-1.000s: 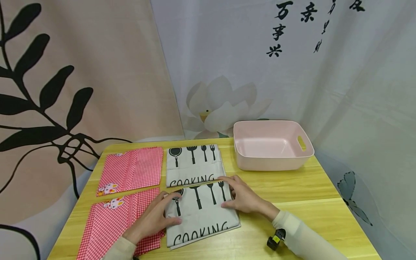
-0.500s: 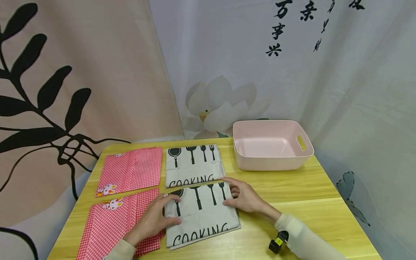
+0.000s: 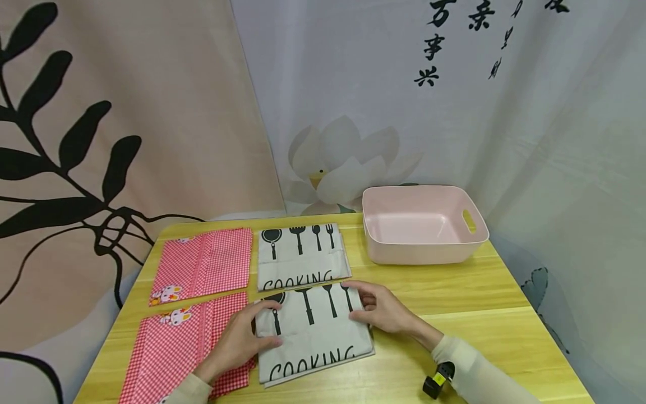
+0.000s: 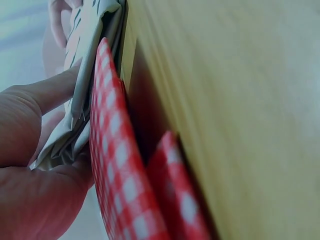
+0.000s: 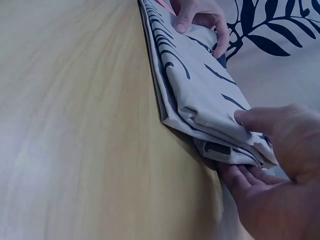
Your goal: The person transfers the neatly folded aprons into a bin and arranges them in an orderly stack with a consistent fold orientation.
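Note:
A folded white cloth (image 3: 315,331), printed with black kitchen utensils and the word COOKING, lies slightly askew on the table. My left hand (image 3: 236,339) holds its left edge, thumb on top; in the left wrist view the cloth's folded layers sit between thumb and fingers. At the upper right corner my right hand (image 3: 384,307) pinches the same cloth; the right wrist view has the thumb (image 5: 260,120) above and the fingers (image 5: 242,180) tucked underneath. Behind it lies a second folded COOKING cloth (image 3: 303,264), untouched.
Two folded red-and-white checked cloths with rabbit prints lie on the left, one far (image 3: 202,264) and one near (image 3: 166,348), the near one partly beneath my left arm. A pink plastic basket (image 3: 419,253) stands at the back right of the wooden table (image 3: 484,314).
My right hand has shifted slightly right and toward me, still at the near cloth's corner. The left hand and the other cloths stay in place.

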{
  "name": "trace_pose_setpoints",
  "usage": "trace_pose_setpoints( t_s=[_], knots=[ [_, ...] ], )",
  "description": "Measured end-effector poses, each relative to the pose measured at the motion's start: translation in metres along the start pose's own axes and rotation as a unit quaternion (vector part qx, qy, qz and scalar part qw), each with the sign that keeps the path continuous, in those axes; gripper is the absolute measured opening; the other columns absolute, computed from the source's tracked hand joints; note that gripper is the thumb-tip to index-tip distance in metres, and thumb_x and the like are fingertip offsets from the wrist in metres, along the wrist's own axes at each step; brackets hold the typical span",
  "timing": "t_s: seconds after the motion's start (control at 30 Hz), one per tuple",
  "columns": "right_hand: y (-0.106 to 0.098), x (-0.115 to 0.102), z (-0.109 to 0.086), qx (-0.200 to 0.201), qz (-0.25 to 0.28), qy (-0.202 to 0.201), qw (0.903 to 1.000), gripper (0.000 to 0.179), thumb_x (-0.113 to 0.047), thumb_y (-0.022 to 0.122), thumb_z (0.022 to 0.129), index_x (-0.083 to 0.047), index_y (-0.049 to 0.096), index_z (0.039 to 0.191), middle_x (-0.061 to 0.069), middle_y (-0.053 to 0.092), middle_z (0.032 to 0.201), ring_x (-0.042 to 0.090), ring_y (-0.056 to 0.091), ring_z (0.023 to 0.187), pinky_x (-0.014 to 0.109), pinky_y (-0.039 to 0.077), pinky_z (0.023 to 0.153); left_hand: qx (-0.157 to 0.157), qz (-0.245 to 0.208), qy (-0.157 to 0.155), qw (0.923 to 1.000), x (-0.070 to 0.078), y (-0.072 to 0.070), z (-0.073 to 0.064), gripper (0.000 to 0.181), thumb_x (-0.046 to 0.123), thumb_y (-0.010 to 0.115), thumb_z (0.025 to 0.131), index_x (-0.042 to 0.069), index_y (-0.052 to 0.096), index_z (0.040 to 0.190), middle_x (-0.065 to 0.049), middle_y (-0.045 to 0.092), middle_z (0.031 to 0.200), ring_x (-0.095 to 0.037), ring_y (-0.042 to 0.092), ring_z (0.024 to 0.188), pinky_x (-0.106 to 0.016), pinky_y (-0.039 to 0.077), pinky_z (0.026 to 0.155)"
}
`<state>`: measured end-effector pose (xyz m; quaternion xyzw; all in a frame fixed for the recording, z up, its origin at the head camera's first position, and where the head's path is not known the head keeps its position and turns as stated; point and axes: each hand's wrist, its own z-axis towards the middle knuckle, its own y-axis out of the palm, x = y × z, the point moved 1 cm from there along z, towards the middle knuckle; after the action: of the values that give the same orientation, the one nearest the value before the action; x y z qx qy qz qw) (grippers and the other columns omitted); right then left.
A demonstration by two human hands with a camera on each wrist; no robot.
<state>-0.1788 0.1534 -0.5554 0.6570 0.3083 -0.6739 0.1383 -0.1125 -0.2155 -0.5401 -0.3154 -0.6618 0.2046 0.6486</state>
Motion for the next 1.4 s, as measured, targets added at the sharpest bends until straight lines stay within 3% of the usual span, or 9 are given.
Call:
trace_pose_setpoints(
  t_s=[0.3, 0.6, 0.77, 0.87, 0.93, 1.07, 1.2, 1.27, 1.4],
  knots=[
    [0.0, 0.0, -0.006, -0.042, -0.009, -0.003, 0.9991, 0.086, -0.005, 0.084, 0.099, -0.018, 0.043, 0.174, 0.029, 0.033, 0.181, 0.043, 0.076, 0.131, 0.036, 0.07, 0.099, 0.002, -0.022, -0.012, 0.9997, 0.0, 0.0, 0.0, 0.079, 0.023, 0.105, 0.076, 0.04, 0.071, 0.145, -0.005, 0.066, 0.164, -0.036, 0.064, 0.148, -0.07, 0.048, 0.126],
    [0.0, 0.001, -0.01, -0.057, 0.01, -0.002, 0.9983, 0.086, -0.001, 0.083, 0.099, -0.014, 0.043, 0.174, 0.034, 0.049, 0.167, 0.029, 0.081, 0.122, 0.036, 0.071, 0.096, -0.022, -0.052, -0.002, 0.9984, 0.0, -0.002, 0.001, 0.09, 0.022, 0.102, 0.08, 0.037, 0.062, 0.159, -0.011, 0.056, 0.173, -0.047, 0.05, 0.161, -0.079, 0.035, 0.131],
    [-0.001, -0.004, -0.011, -0.052, 0.005, -0.007, 0.9986, 0.088, -0.002, 0.083, 0.098, -0.015, 0.042, 0.174, 0.034, 0.045, 0.171, 0.025, 0.082, 0.119, 0.035, 0.071, 0.095, -0.029, -0.069, 0.002, 0.9972, 0.0, -0.005, 0.003, 0.091, 0.022, 0.101, 0.082, 0.037, 0.059, 0.162, -0.01, 0.052, 0.176, -0.047, 0.046, 0.164, -0.08, 0.033, 0.132],
    [-0.002, -0.008, -0.011, -0.046, 0.002, -0.014, 0.9989, 0.089, -0.002, 0.084, 0.097, -0.016, 0.041, 0.175, 0.034, 0.038, 0.177, 0.027, 0.081, 0.119, 0.035, 0.071, 0.095, -0.028, -0.08, 0.007, 0.9964, 0.0, -0.008, 0.004, 0.09, 0.022, 0.101, 0.082, 0.037, 0.059, 0.161, -0.01, 0.054, 0.175, -0.036, 0.064, 0.145, -0.071, 0.046, 0.129],
    [-0.003, -0.012, -0.012, -0.038, -0.006, -0.017, 0.9991, 0.089, -0.004, 0.084, 0.097, -0.016, 0.042, 0.175, 0.032, 0.034, 0.18, 0.031, 0.081, 0.123, 0.034, 0.071, 0.096, -0.032, -0.098, 0.005, 0.9947, 0.001, -0.01, 0.004, 0.09, 0.021, 0.101, 0.082, 0.037, 0.059, 0.161, -0.012, 0.052, 0.176, -0.021, 0.074, 0.107, -0.055, 0.064, 0.112],
    [-0.006, -0.016, -0.013, -0.023, -0.021, -0.017, 0.9994, 0.089, -0.008, 0.086, 0.098, -0.019, 0.042, 0.175, 0.026, 0.031, 0.184, 0.042, 0.075, 0.133, 0.033, 0.069, 0.1, -0.045, -0.142, -0.011, 0.9888, 0.002, -0.013, 0.005, 0.091, 0.021, 0.1, 0.083, 0.035, 0.058, 0.163, -0.016, 0.048, 0.178, 0.0, 0.05, 0.062, -0.023, 0.064, 0.065],
    [-0.009, -0.021, -0.015, -0.007, -0.041, -0.017, 0.999, 0.09, -0.011, 0.087, 0.098, -0.025, 0.043, 0.175, 0.019, 0.031, 0.186, 0.048, 0.068, 0.142, 0.031, 0.067, 0.105, -0.065, -0.21, -0.018, 0.9754, 0.003, -0.013, 0.006, 0.093, 0.014, 0.097, 0.086, 0.03, 0.054, 0.166, -0.024, 0.057, 0.165, -0.008, 0.071, 0.075, -0.029, 0.068, 0.064],
    [-0.011, -0.023, -0.016, 0.003, -0.054, -0.022, 0.9983, 0.09, -0.012, 0.087, 0.097, -0.027, 0.044, 0.174, 0.016, 0.032, 0.186, 0.046, 0.066, 0.145, 0.028, 0.065, 0.107, -0.068, -0.236, -0.016, 0.9692, 0.004, -0.013, 0.007, 0.092, 0.01, 0.096, 0.087, 0.027, 0.053, 0.167, -0.028, 0.062, 0.157, -0.018, 0.08, 0.098, -0.035, 0.073, 0.078],
    [-0.013, -0.028, -0.017, 0.015, -0.066, -0.033, 0.9971, 0.089, -0.013, 0.088, 0.097, -0.026, 0.044, 0.174, 0.016, 0.034, 0.185, 0.033, 0.079, 0.11, 0.026, 0.069, 0.086, -0.06, -0.262, -0.006, 0.9631, 0.006, -0.013, 0.008, 0.091, 0.006, 0.095, 0.088, 0.024, 0.053, 0.167, -0.031, 0.062, 0.155, -0.032, 0.08, 0.119, -0.04, 0.073, 0.088]
  ],
)
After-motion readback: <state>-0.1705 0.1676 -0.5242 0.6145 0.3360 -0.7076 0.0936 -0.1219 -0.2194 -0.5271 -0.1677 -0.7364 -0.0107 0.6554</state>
